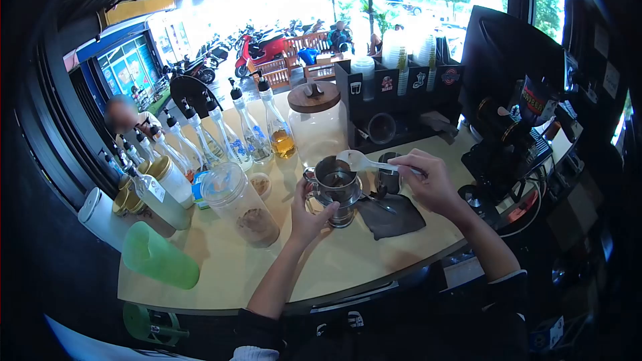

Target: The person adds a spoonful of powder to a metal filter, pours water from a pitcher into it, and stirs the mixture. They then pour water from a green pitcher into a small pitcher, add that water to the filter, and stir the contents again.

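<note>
A shiny metal cup (336,178) with a side handle and a flared collar stands on the counter, on top of another metal vessel (342,216). Dark contents show inside it. My left hand (310,217) is closed round its lower left side, the thumb at the front. My right hand (428,182) grips the handle of a white plastic spoon (358,161), whose bowl is over the cup's rim. What the spoon bowl carries cannot be made out. Beneath my right hand lies a dark folded cloth (391,216) with a thin metal utensil (378,203) on it.
Left of my hands stand a clear jar (249,217) with brown powder, a small dish (259,185) and a green pitcher (159,256). Pump bottles (246,120) line the back. A wood-lidded jar (318,124), cup rack (401,97) and black machine (501,117) stand beyond. A person is at far left.
</note>
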Demonstrator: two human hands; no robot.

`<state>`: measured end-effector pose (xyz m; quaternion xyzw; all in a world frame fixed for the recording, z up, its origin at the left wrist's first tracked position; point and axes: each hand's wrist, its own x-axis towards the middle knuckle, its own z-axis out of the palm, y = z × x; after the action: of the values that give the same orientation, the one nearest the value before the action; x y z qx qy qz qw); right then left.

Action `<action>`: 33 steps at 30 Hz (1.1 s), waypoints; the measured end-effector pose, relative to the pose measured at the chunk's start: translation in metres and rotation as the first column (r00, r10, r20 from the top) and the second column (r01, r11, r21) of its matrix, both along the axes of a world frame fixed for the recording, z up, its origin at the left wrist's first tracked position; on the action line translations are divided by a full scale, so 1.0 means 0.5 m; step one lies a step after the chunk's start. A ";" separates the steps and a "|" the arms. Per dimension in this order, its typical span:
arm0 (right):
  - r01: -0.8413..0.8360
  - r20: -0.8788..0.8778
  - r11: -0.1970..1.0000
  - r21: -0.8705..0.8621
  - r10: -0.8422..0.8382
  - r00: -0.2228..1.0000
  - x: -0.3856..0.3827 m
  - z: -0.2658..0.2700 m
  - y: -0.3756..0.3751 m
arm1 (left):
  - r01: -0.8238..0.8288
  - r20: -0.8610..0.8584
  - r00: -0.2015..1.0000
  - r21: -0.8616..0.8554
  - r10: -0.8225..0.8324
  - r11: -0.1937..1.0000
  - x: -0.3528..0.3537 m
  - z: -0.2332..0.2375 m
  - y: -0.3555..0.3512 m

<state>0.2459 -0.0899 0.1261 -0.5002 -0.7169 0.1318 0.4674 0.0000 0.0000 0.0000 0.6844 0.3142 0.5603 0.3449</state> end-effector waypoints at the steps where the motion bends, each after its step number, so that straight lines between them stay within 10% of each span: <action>1: 0.012 0.032 1.000 -0.004 -0.012 0.999 0.000 -0.001 0.002 | -0.007 0.004 1.000 -0.004 0.007 1.000 0.000 -0.001 0.001; 33: 0.017 -0.037 0.997 -0.072 -0.020 0.999 -0.001 -0.003 0.008 | -0.012 0.033 0.999 -0.003 0.012 1.000 0.007 -0.001 -0.001</action>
<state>0.2453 -0.0858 0.1248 -0.5208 -0.6981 0.1626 0.4637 0.0035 -0.0006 -0.0003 0.6727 0.3133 0.5732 0.3476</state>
